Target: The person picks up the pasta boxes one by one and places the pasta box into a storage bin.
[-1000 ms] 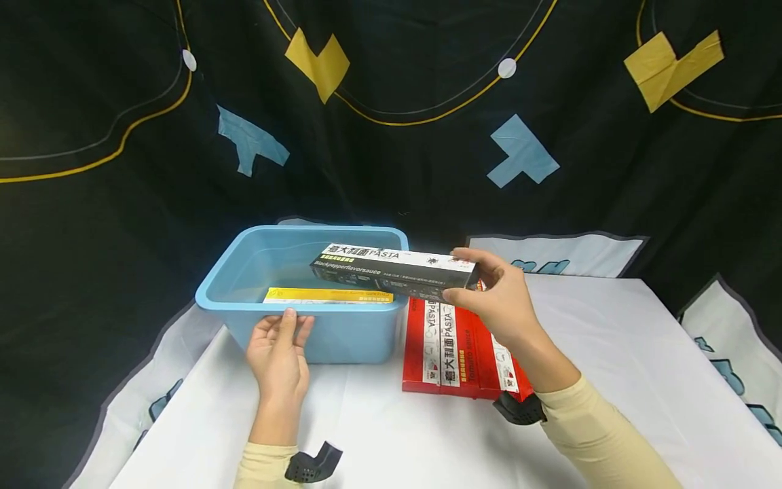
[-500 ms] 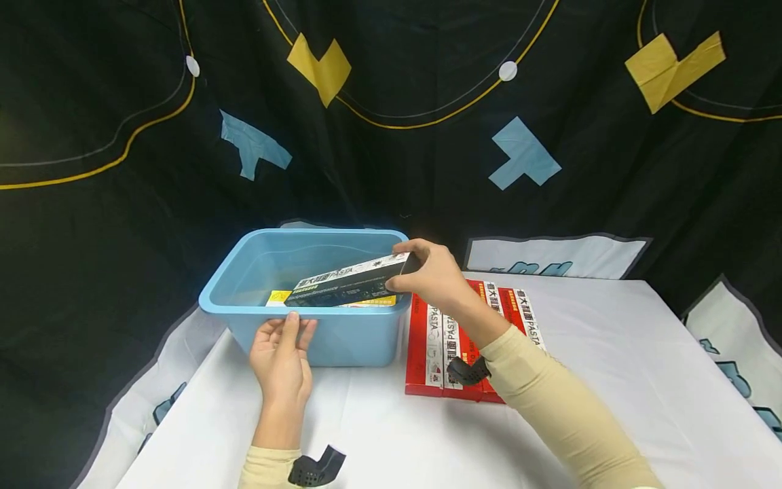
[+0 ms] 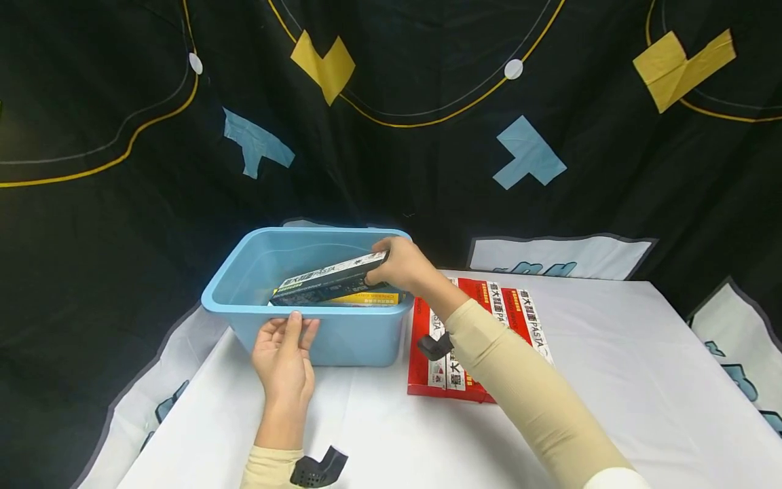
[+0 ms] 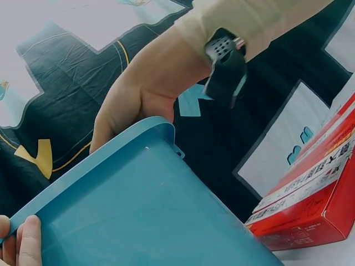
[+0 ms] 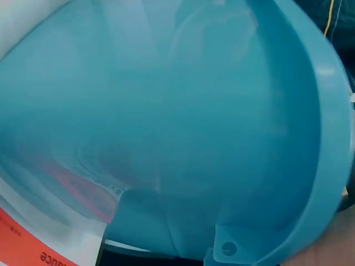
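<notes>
The light blue plastic bin (image 3: 342,333) stands on the table's left part. My left hand (image 3: 284,367) grips its near rim, thumb at the lip and fingers against the outer wall; in the left wrist view those fingers (image 4: 30,241) show at lower left. Reaching over the bin's right end, my right hand (image 3: 400,265) pinches one end of a black pasta box (image 3: 324,282). The box tilts, its left end lower, inside the bin. Beneath it a yellow-sided box (image 3: 387,298) is partly hidden. The right wrist view is mostly filled by the bin's outer wall.
Several red pasta boxes (image 3: 421,370) lie side by side right of the bin, partly under my right forearm. The white-covered table (image 3: 599,339) extends to the right. A dark curtain (image 3: 391,176) hangs behind.
My right hand has carried the black pasta box leftward and down into the bin, tilting it. More of the red boxes has come into sight. My left hand keeps its hold on the rim.
</notes>
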The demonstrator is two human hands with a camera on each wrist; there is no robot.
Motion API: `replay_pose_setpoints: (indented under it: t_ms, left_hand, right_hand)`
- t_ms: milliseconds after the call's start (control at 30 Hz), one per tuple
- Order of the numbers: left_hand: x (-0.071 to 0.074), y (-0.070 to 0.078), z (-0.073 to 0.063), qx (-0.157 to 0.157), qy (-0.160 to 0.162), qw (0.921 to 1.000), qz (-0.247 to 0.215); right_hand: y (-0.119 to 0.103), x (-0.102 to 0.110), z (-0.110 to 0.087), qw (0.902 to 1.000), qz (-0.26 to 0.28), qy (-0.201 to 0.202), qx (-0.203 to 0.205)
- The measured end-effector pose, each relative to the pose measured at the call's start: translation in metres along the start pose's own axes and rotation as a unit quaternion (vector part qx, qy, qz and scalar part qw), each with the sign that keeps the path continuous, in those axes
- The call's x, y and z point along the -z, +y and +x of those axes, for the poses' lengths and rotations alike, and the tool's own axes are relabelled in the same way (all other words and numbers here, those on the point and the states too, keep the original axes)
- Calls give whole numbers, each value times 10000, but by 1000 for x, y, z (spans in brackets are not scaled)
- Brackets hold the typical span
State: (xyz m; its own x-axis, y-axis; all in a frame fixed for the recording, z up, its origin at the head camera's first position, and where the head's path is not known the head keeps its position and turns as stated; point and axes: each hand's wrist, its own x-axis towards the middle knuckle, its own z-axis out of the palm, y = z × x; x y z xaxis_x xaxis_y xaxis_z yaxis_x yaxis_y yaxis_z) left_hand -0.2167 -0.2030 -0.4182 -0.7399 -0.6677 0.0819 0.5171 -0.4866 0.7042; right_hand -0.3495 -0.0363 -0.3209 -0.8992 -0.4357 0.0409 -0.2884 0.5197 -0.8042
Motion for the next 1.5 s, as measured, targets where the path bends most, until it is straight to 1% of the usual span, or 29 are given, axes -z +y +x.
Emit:
replay_pose_setpoints:
  t_ms: [167, 267, 333, 433, 500, 567, 633, 700, 767, 833, 900, 1000, 1100, 1233, 1500]
  left_hand:
    - [-3, -1, -1, -27, -13, 10000, 22]
    - [-4, -3, -1, -37, -6, 10000, -9]
    - [-5, -4, -2, -21, 4, 10000, -25]
    - [-6, -5, -3, 23, -2, 10000, -40]
    - [-7, -6, -4, 42, 16, 10000, -50]
    - [-7, -7, -4, 64, 38, 9999, -86]
    - [-7, -7, -5, 81, 56, 9999, -87]
    - [-7, -7, -5, 95, 60, 9999, -55]
    - [-6, -7, -6, 101, 54, 9999, -31]
    - [-5, -6, -6, 105, 59, 9999, -50]
    - [-5, -5, -5, 91, 86, 9999, -102]
    - [-4, -4, -5, 27, 68, 9999, -144]
    - [-5, -4, -4, -45, 33, 9998, -164]
    - [-4, -3, -3, -77, 15, 9998, -180]
    - [-4, -4, -3, -90, 45, 9997, -227]
  right_hand:
    - [-3, -1, 9, 9973, -732, -25, 108]
    - [-4, -2, 13, 9922, -1231, 56, 173]
    - [-4, -3, 15, 9878, -1548, 123, 146]
    - [-3, -4, 15, 9824, -1854, 220, 85]
    - [-1, -4, 14, 9800, -1959, 296, 185]
    - [3, -4, 13, 9814, -1854, 386, 315]
    - [7, -3, 10, 9849, -1587, 514, 462]
    - [12, -2, 5, 9903, -1093, 638, 573]
    - [17, -1, -2, 9933, -562, 771, 660]
    - [21, 2, -11, 9931, -40, 869, 781]
    - [24, 5, -20, 9910, 378, 947, 870]
    - [29, 12, -36, 9865, 734, 1114, 952]
    - [35, 20, -50, 9807, 910, 1403, 1018]
    - [46, 30, -69, 9734, 868, 1798, 1122]
    - [74, 50, -108, 9705, 618, 2105, 997]
